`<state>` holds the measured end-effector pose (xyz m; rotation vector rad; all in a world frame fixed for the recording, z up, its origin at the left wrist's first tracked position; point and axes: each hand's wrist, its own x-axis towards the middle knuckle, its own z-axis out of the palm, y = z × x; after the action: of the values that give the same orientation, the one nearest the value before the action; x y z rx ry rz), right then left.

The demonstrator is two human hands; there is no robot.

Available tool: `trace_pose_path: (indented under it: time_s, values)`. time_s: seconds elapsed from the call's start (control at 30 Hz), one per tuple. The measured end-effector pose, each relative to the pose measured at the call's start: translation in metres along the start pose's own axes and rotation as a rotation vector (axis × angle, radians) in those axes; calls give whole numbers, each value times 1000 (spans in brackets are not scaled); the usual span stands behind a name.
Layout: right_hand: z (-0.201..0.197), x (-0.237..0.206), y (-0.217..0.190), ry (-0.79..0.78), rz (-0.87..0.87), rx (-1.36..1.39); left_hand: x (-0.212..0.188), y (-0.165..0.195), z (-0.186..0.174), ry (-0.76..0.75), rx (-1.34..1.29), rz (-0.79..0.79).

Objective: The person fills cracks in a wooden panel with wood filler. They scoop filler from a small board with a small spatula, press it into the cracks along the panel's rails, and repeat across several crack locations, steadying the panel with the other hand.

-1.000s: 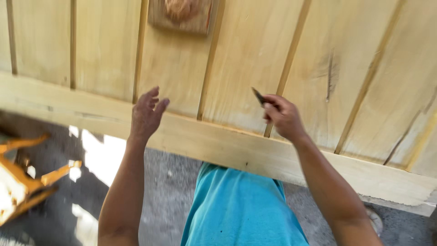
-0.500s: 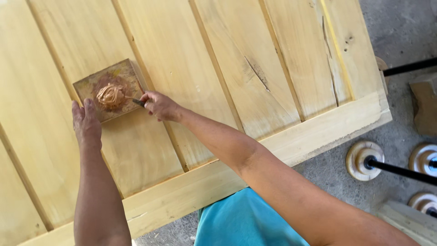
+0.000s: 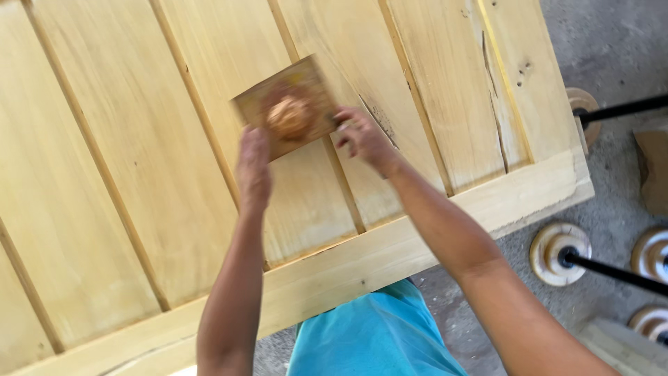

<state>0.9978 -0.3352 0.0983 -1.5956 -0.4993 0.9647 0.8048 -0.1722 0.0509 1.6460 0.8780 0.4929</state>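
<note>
Your right hand's fingers (image 3: 348,132) are curled, seemingly pinching a small tool, though blur hides it; your left hand (image 3: 254,167) now grips the carved wooden block (image 3: 289,108), shifted nearer the door panel's (image 3: 104,174) middle

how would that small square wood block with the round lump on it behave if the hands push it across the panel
The small square block looks rigid and lies flat, so it would probably slide, not tip. It seems light. The left hand touches its lower edge; the right hand its side.
</note>
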Motion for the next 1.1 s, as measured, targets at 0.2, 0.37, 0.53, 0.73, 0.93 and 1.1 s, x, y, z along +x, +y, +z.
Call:
trace_pose_path:
  time_s: [0.2,0.37,0.53,0.73,0.93,1.1]
  values:
    - [-120,43,6,93,26,40,31,46,135,-85,484,64]
    - [-149,47,-3,139,-219,-416,-23,39,118,296,317,44]
    - [-135,28,-1,-61,-574,-966,-185,-5,69,557,619,48]
    - [-106,48,16,-53,-568,-1033,-291,-59,43,615,814,-226]
    - [-109,51,19,-151,-429,-1046,-300,-84,48,668,808,-173]
    - [-108,64,30,-133,-540,-1088,-295,-84,49,662,832,-206]
